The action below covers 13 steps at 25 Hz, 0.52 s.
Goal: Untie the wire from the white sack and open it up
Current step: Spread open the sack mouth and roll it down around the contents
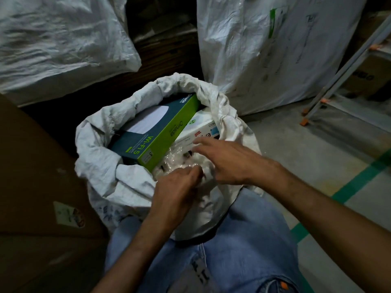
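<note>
The white sack [99, 166] stands on the floor [317, 149], held between the knees of a person in blue jeans [243, 240]. Its mouth is spread wide and its rim is rolled down. No wire can be seen at the neck, so the untying is judged done and the opening nearly so.

The left hand [175, 191] is curled at the near rim, its fingertips drawn together in what appears to be a pinch on the clear plastic wrap [175, 157]; whether sack cloth is caught too cannot be told. The right hand [228, 161] is flat with fingers spread, and nothing is gripped by it; it is reached over the wrap toward the white box [201, 129].

To finish well, the near rim should be folded outward like the rest, with cloth rather than wrap taken between the fingers. The green Omada Wi-Fi box [160, 132] is tilted against the white box and should be left undisturbed.

Room is tight. A brown cardboard carton [31, 176] is close on the left, and two large white sacks [53, 39] [264, 49] are banked behind. Open floor is offered only to the right, where a green line [359, 180] is marked and a metal ladder [342, 81] is propped farther off. The rim is best pulled toward the body or rightward.
</note>
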Available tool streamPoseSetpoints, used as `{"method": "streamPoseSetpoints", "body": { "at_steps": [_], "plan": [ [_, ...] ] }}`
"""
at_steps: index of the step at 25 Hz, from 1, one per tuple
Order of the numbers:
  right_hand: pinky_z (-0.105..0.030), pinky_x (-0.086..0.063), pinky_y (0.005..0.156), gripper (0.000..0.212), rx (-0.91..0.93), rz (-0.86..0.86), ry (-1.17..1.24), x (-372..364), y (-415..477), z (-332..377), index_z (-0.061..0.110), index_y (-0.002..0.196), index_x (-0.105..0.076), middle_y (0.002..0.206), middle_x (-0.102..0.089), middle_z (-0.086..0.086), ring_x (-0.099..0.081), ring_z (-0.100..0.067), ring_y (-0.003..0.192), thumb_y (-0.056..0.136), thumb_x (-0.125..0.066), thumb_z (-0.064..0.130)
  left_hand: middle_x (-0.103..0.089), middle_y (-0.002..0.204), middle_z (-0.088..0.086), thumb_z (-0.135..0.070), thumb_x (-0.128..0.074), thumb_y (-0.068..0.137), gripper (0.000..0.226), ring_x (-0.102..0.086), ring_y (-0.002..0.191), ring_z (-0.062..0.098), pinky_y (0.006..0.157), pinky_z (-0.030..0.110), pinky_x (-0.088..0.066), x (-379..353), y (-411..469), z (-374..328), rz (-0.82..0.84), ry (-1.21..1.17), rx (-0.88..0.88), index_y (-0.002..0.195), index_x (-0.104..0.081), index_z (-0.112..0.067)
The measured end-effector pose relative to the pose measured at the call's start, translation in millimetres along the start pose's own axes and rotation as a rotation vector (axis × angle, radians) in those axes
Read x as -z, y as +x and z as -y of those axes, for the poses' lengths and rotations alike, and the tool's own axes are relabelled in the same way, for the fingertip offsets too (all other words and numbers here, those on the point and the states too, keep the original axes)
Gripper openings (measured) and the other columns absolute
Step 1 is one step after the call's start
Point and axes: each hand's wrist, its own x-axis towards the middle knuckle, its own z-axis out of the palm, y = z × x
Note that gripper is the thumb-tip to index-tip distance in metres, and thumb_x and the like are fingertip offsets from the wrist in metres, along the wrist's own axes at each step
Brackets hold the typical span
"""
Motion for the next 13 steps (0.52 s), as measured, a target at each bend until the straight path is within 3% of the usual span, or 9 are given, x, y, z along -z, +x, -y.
{"method": "streamPoseSetpoints", "body": {
  "at_steps": [2,4,7,8,11,13],
  "plan": [
    [-0.040,-0.055,0.087,0.038,-0.006,0.174,-0.020,-6,4,14,0.020,0.120,-0.065,0.119,-0.067,-0.005,-0.065,-0.024,0.108,0.086,-0.074,0.035,-0.059,0.086,0.002,-0.022,-0.076,0.078,0.023,-0.061,0.081,0.032,0.053,0.044,-0.048,-7,-21,-7,-0.131,-0.015,0.036,0.090,-0.056,-0.020],
    [-0.035,-0.046,0.071,0.033,0.016,0.025,-0.235,-29,4,20,0.018,0.110,-0.063,0.103,-0.067,-0.005,-0.067,-0.028,0.095,0.088,-0.074,0.041,-0.055,0.089,-0.002,-0.034,-0.075,0.085,0.024,-0.058,0.079,0.022,0.056,0.040,-0.048,-2,-33,5,-0.220,-0.124,0.057,0.088,-0.055,-0.021],
    [-0.033,-0.041,0.059,0.037,0.061,-0.092,-0.351,-54,-1,25,0.015,0.106,-0.059,0.094,-0.062,-0.003,-0.063,-0.022,0.075,0.090,-0.074,0.046,-0.043,0.102,-0.010,-0.035,-0.081,0.082,0.025,-0.053,0.083,0.007,0.069,0.034,-0.048,23,-38,49,-0.081,-0.499,0.084,0.089,-0.059,-0.026],
    [-0.032,-0.042,0.056,0.036,0.067,-0.105,-0.368,-58,-4,30,0.015,0.106,-0.058,0.094,-0.062,-0.003,-0.061,-0.020,0.072,0.092,-0.072,0.045,-0.038,0.108,-0.010,-0.029,-0.086,0.078,0.030,-0.052,0.088,0.007,0.073,0.033,-0.048,31,-43,63,-0.037,-0.497,0.093,0.095,-0.062,-0.026],
    [-0.034,-0.040,0.054,0.030,0.081,-0.076,-0.420,-62,-13,44,0.015,0.113,-0.057,0.104,-0.061,-0.006,-0.063,-0.023,0.076,0.094,-0.069,0.034,-0.035,0.142,-0.006,-0.023,-0.092,0.066,0.076,-0.049,0.118,0.017,0.079,0.038,-0.053,39,-55,90,0.148,-0.146,0.077,0.133,-0.059,-0.029],
    [-0.035,-0.038,0.059,0.026,0.072,-0.010,-0.364,-48,-21,55,0.015,0.113,-0.062,0.107,-0.061,-0.007,-0.064,-0.026,0.086,0.096,-0.062,0.035,-0.044,0.140,-0.004,-0.022,-0.089,0.066,0.077,-0.050,0.117,0.024,0.072,0.041,-0.056,36,-61,92,0.137,0.085,0.054,0.136,-0.057,-0.032]
  ]
}}
